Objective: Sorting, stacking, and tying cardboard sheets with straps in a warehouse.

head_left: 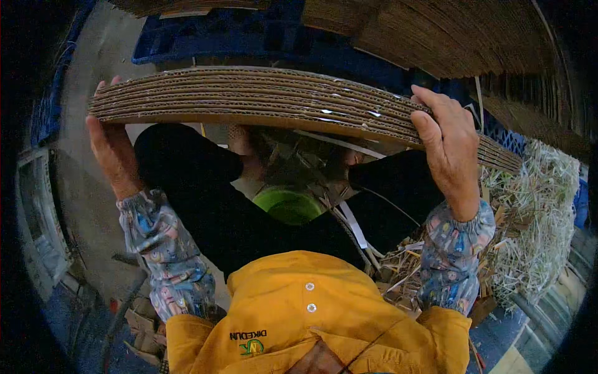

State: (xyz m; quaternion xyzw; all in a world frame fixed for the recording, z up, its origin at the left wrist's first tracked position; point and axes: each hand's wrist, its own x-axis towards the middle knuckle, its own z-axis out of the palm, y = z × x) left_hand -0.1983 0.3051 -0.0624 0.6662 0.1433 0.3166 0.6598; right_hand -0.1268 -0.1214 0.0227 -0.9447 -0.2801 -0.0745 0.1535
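Observation:
A thick stack of corrugated cardboard sheets (261,96) spans the view above my knees, its fluted edges facing me. At its left end my left hand (112,146) is wrapped round the stack, thumb on the near side and fingertips showing over the far edge. Toward the right end, my right hand (445,131) grips the same stack, its fingers over the top and its thumb on the near face. The right end of the sheets reaches past that hand. Patterned sleeve covers are on both my forearms.
Between my legs stands a green bucket (289,206). A heap of shredded strips (539,218) lies at the right, with cardboard scraps (402,268) beside my right arm. Larger cardboard stacks (461,31) rise at the far right, near a blue plastic pallet (218,40).

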